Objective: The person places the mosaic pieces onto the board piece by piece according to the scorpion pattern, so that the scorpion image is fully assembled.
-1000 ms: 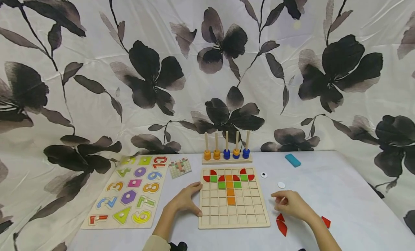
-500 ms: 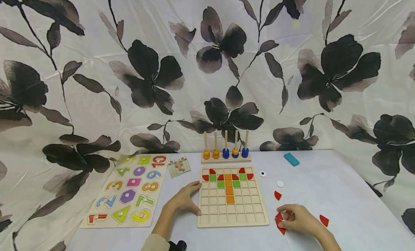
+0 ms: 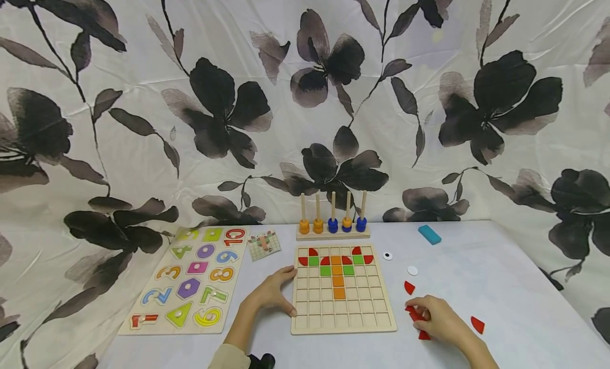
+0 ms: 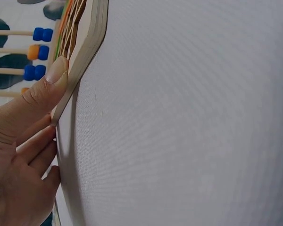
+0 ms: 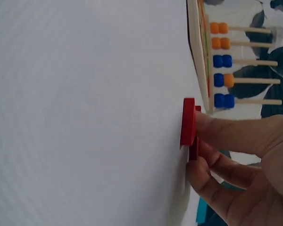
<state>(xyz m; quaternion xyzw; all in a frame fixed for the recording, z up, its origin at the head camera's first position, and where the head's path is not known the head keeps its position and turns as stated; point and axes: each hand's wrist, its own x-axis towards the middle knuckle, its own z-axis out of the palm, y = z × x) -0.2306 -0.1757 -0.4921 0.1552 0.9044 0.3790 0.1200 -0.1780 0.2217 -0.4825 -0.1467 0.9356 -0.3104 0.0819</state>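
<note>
My left hand [image 3: 270, 295] rests against the left edge of a wooden grid board [image 3: 359, 309], thumb and forefinger spread apart along it. In the left wrist view the thumb [image 4: 56, 73] lies on the board's edge [image 4: 87, 47]. Red, green and orange pieces [image 3: 338, 280] form a pattern on the board's upper rows. To the right of the board, my right hand [image 3: 442, 320] pinches a red quarter-circle piece [image 5: 188, 123] just over the tabletop. Other red pieces lie right at its fingertips, one [image 3: 424, 335] below them, partly hidden by the hand.
A loose red piece [image 3: 409, 287], a white disc [image 3: 412, 270] and a black-and-white disc [image 3: 388, 256] lie beyond the right hand. Another red piece [image 3: 478, 324] lies farther right. Around the board are a bead stacker [image 3: 333, 235], pattern card [image 3: 264, 245], number puzzle [image 3: 164, 300] and teal block [image 3: 430, 234].
My right hand has pulled back toward me from beside the board, leaving one red piece below the white disc. The red pieces under its fingers have shifted. My left hand stays put.
</note>
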